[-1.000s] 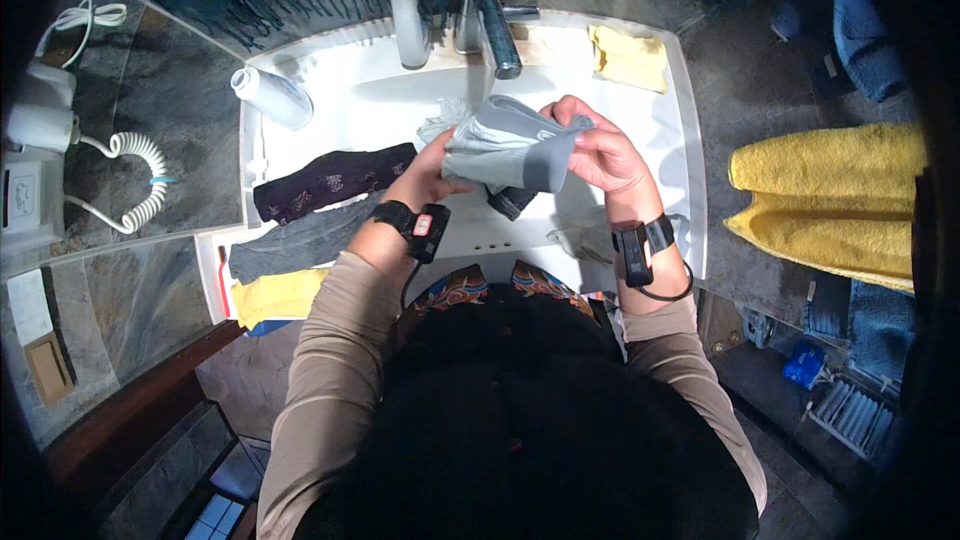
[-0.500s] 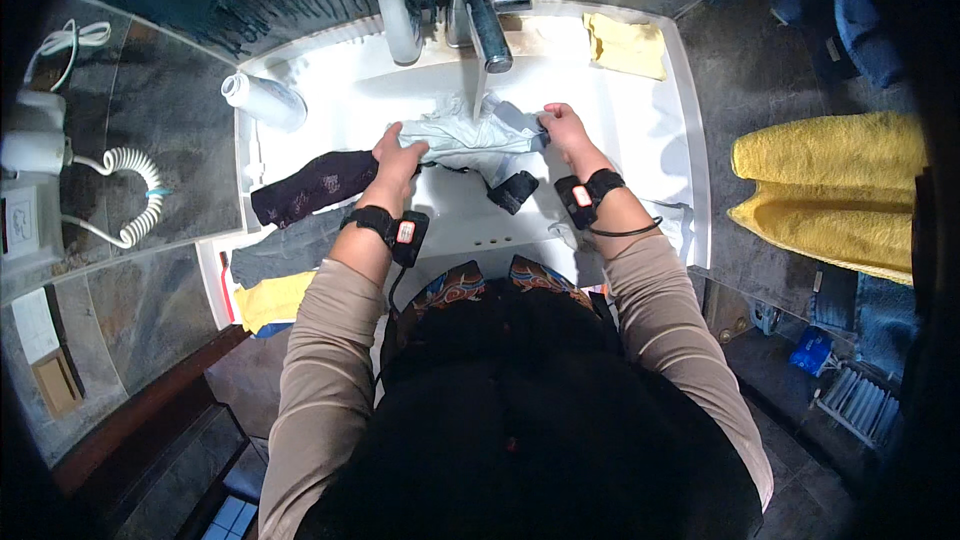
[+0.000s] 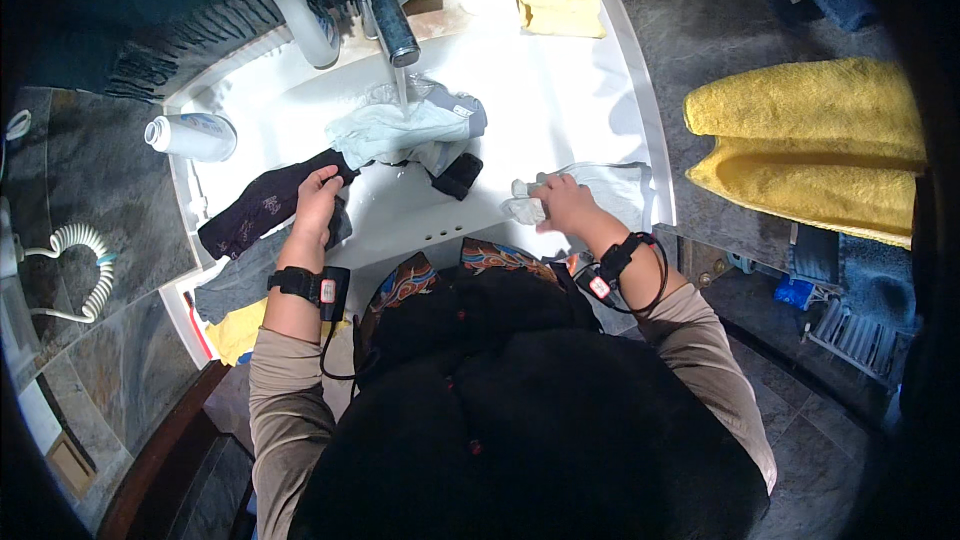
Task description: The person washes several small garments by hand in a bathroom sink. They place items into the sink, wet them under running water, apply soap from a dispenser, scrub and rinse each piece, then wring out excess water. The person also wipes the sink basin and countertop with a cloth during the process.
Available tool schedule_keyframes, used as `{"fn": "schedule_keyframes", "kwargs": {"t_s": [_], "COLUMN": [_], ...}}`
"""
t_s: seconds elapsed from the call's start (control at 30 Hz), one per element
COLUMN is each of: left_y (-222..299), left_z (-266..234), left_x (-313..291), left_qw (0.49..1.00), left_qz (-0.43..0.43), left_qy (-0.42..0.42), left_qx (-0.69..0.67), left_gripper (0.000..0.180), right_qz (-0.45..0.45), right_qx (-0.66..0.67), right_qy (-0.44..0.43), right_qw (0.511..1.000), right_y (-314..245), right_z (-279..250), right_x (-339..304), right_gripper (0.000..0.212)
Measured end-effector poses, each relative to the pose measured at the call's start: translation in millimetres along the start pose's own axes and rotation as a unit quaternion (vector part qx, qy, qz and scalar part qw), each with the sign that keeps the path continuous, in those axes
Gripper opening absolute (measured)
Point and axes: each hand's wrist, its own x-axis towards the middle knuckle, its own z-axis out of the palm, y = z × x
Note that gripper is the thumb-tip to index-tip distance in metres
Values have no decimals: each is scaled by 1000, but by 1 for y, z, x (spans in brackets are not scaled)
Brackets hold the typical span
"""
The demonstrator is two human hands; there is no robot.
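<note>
Under the running tap lies a wet pale blue-green cloth with a grey part, and a black fabric piece sits at its lower edge. My left hand is over a patterned black sock at the left of the basin. Its fingers are curled together; whether they pinch the sock is hidden. At the front right, my right hand is closed on the bunched end of a light grey sock, which trails toward the right rim.
The chrome tap pours into the white sink. A bottle stands behind; another white bottle is at the left rim. A folded yellow cloth lies back right, a yellow towel hangs right. Grey cloth drapes front left.
Both hands have let go of the pale cloth under the tap. My right hand has come toward me and taken hold of the light grey sock. The view has shifted right.
</note>
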Motion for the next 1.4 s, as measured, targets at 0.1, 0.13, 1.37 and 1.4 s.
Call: {"fn": "schedule_keyframes", "kwargs": {"t_s": [0.1,0.13,1.37,1.4], "left_y": [8,9,-7,-8], "left_z": [8,9,-72,-86], "left_x": [1,2,-3,-6], "left_qw": [1000,1000,895,879], "left_qz": [-4,-4,129,103], "left_qy": [-9,-5,192,222], "left_qx": [-29,-23,380,408], "left_gripper": [38,37,51,55], "right_qz": [-42,-57,-27,-53], "right_qx": [104,196,273,257], "right_qy": [42,63,114,116], "right_qw": [993,977,955,958], "right_y": [16,18,-82,-78], "right_z": [-12,-20,-34,-31], "right_x": [16,18,230,230], "right_gripper": [48,42,54,50]}}
